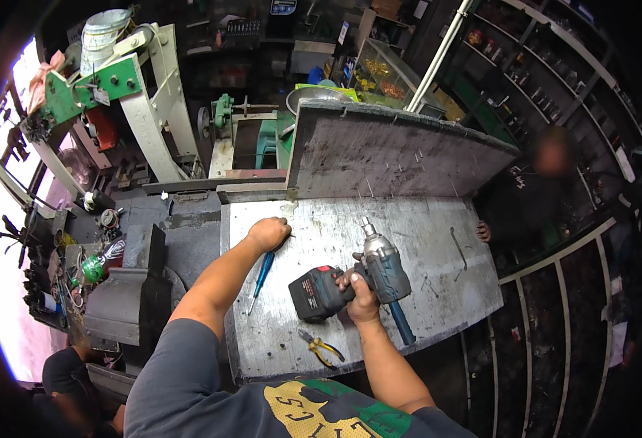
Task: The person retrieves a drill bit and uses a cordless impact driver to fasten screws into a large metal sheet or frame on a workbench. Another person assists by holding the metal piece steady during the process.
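Two hands at work: my left hand (268,233) is a closed fist pressed down on the surface (438,255), and my right hand (361,292) is wrapped around the handle of the driver (368,274).
Vise: a dark vise (128,299) sits off the left edge of the surface, well apart from both hands, so it plays no part now.
Left hand: I cannot tell whether the fist pinches anything small; its knuckles bear on the plate near the far edge, just above the screwdriver (263,271).
Screwdriver: blue handle, lying loose on the plate under my left forearm; I judge it could roll if my arm nudges it, so I would lift the wrist clear.
Pliers: yellow-handled pliers (319,347) lie near my body, between my arms, touching neither hand.
Driver: it lies low over the plate, nose pointing away from me, battery end toward my left, blue handle trailing toward my right.
Doing it well: I would steady the plate with the left fist, hold the nose square to the work, and squeeze the trigger gently.
Backboard: an upright grey panel (394,153) stands along the far edge.
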The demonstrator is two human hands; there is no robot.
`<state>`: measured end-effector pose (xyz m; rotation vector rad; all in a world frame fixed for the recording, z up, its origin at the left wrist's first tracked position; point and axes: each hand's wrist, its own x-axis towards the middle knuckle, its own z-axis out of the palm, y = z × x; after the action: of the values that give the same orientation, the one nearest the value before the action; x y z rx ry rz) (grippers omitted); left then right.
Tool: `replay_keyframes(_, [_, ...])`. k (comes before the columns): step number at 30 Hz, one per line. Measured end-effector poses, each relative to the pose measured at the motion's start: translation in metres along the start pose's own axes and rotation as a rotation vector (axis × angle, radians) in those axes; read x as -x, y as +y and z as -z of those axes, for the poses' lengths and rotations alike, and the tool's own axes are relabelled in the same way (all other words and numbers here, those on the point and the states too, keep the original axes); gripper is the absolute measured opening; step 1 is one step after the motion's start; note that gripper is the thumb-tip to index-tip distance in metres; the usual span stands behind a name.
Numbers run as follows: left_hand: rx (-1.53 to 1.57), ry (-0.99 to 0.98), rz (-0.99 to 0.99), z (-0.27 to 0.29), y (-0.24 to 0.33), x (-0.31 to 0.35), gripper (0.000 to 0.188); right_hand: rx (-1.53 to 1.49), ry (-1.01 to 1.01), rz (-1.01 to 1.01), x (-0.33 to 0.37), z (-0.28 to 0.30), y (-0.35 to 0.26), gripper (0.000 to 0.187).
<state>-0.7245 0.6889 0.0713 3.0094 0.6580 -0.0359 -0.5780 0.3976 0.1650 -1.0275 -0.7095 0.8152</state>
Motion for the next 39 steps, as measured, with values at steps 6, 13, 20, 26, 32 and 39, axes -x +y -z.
replay_keyframes(6, [1.128, 0.341, 0.493, 0.031, 0.030, 0.012, 0.023, -0.361, 0.053, -0.242, -0.017, 0.005, -0.007, 0.041])
replay_keyframes(13, [2.094, 0.351, 0.592, 0.099, 0.035, 0.008, 0.019, -0.787, 0.010, -0.553, -0.030, -0.048, 0.030, 0.046])
replay_keyframes(20, [1.918, 0.126, 0.689, 0.078, 0.009, 0.006, 0.010, -1.021, -0.005, -0.595, -0.029, -0.094, 0.090, 0.038])
replay_keyframes(26, [1.803, -0.008, 0.691, 0.073, -0.017, -0.015, 0.009, -1.139, 0.117, -0.561, -0.042, -0.118, 0.117, 0.037])
replay_keyframes(32, [1.695, -0.046, 0.698, 0.086, -0.021, -0.048, 0.008, -1.237, 0.168, -0.475, -0.066, -0.128, 0.135, 0.039])
replay_keyframes(39, [1.569, -0.049, 0.828, 0.064, -0.026, -0.072, 0.016, -1.308, 0.236, -0.476, -0.083, -0.134, 0.161, 0.039])
